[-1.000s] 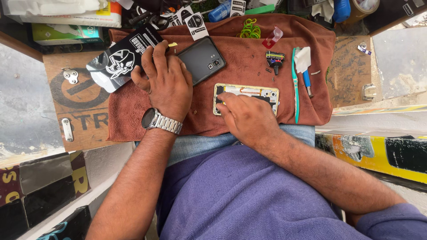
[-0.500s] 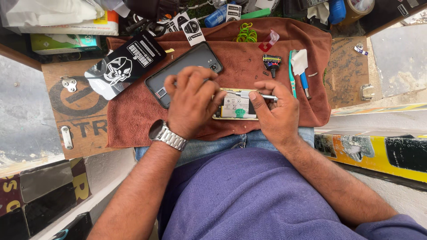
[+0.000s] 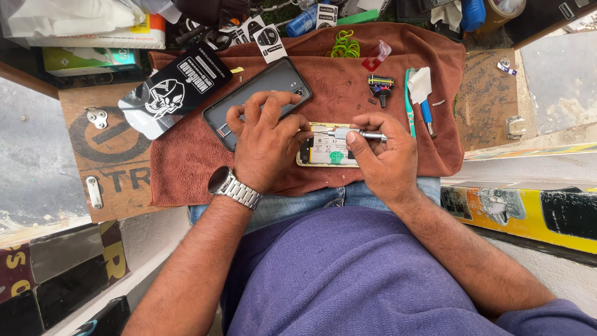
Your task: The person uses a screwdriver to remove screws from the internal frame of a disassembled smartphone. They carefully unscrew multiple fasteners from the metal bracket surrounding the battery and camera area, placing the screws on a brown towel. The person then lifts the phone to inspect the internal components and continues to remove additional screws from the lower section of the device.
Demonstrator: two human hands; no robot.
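Observation:
An opened phone [image 3: 329, 151] with its insides showing lies on a brown towel [image 3: 186, 168] over a wooden board. My right hand [image 3: 384, 155] holds a slim metal screwdriver [image 3: 354, 133] lying across the phone's top. My left hand [image 3: 266, 140], with a steel wristwatch, rests its fingertips on the phone's left end and partly over the dark back cover [image 3: 255, 99] lying beside it.
A black packet with a skull picture [image 3: 171, 96] lies at the towel's left. Green rubber bands [image 3: 344, 45], a small bit holder [image 3: 380, 84], a teal toothbrush [image 3: 409, 99] and a blue-handled tool [image 3: 426, 115] lie at the back right. Boxes and clutter crowd the far edge.
My left hand came off the back cover and moved right onto the opened phone. My right hand picked up the screwdriver and laid it across the phone's top.

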